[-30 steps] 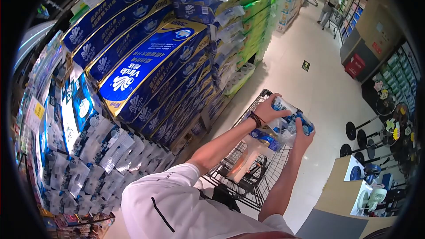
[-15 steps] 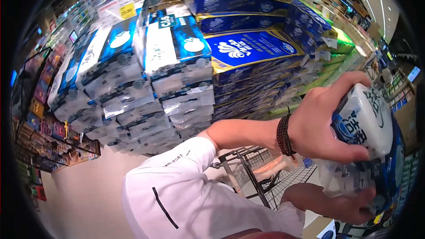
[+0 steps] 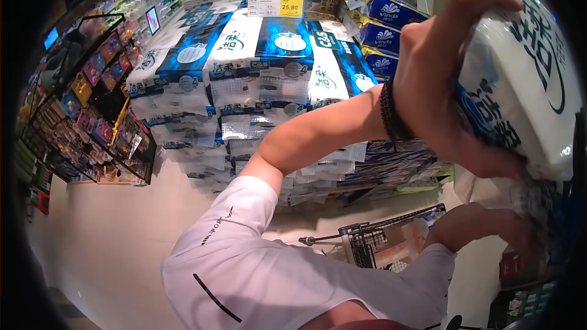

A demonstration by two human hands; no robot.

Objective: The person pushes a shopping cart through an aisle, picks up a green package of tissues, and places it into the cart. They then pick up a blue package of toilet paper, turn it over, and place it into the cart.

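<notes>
I hold a white and blue plastic-wrapped pack of tissue rolls (image 3: 535,79) up at the right edge of the view, close to the camera. My left hand (image 3: 449,67), with a dark beaded bracelet on the wrist, grips the pack's upper left side. My right hand (image 3: 498,226) is under the pack, its fingers partly hidden behind the wrapping. A wire shopping cart (image 3: 382,241) stands below my arms with a pale package inside it.
A tall stack of blue and white tissue packs (image 3: 257,85) stands ahead, with a yellow price sign (image 3: 275,0) on top. Dark blue packs (image 3: 382,21) lie behind it. A black wire rack of small goods (image 3: 92,116) stands at the left. Pale floor lies between.
The pack has come up out of the cart and risen higher and nearer to the camera. My view has swung left, from the aisle to the tissue stack and the rack.
</notes>
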